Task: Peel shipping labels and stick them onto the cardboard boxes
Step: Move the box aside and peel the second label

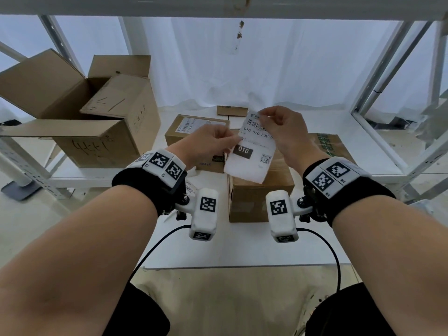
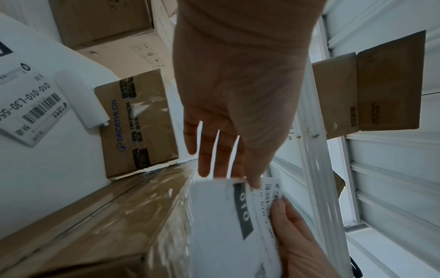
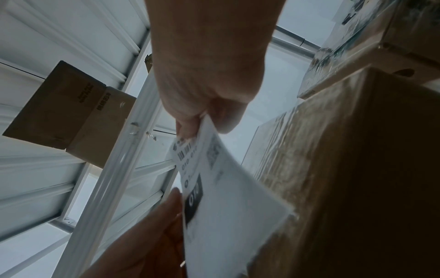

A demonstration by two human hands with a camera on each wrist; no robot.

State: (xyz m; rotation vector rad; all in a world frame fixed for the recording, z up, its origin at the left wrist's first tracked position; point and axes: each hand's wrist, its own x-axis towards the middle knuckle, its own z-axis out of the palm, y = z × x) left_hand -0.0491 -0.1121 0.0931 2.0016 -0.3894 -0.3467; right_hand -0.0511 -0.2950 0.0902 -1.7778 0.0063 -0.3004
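Above the white table (image 1: 242, 251), just over the brown tape-sealed cardboard box (image 1: 260, 192) nearest you, you hold the white rectangular shipping label sheet printed with barcodes and a black "010" block (image 1: 251, 154) in the air, clear of every surface. Your left hand (image 1: 208, 144) pinches its left edge near the middle, fingers curled. Your right hand (image 1: 282, 127) pinches the top corner between thumb and fingertips, and a thin printed layer appears to be lifting there.

Step in hand, as a judgement: peeling, early. Only the top corner looks separated; most of the label seems to sit on its backing. The wrist views are blurred at the sheet, so how far the split runs is unclear.

Context: a smaller brown cardboard box with a white label on its top (image 1: 197, 132) stands behind your left hand, so at least one box looks done. The near box shows no label on its visible faces.

Next move calls for: a steady pull by the right hand, down and away, while the left anchors the backing. Keep the adhesive face from folding onto itself. Then lay the label flat on the near box's taped top and smooth it down.
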